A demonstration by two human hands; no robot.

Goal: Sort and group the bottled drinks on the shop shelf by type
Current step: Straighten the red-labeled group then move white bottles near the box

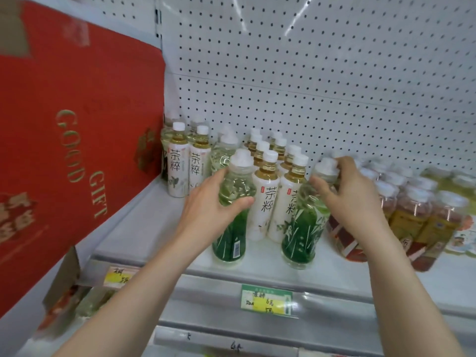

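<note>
Nearest the viewer, a green and yellow price tag (266, 300) is clipped to the front rail of a shop shelf (144, 228). Two bare arms reach in over it.

A front pair of white tea bottles (265, 202) stands in the middle of the shelf, and everything here is placed from it. Touching its left side is the left green bottle (231, 238). The left hand (213, 204) wraps that bottle's upper body, thumb in front, a full grip. Touching the pair's right side is the right green bottle (301, 233). The right hand (347, 191) holds it at the shoulder and cap, fingers curled over the top. The cap is blurred, so the exact finger hold is hard to read. Both green bottles look to be standing on the shelf, not lifted.

The step in hand seems to be gathering the green bottles, which the white pair splits apart. The next move likely calls for lifting one green bottle clear of the white pair and setting it beside its match.

Behind and left of the white pair stands a third green bottle (224, 153), with more white tea bottles further left and behind. Right of the pair sit shrink-wrapped amber bottles (412, 215). Far left leans a red gift box (77, 124). A white pegboard (309, 73) forms the back wall.
</note>
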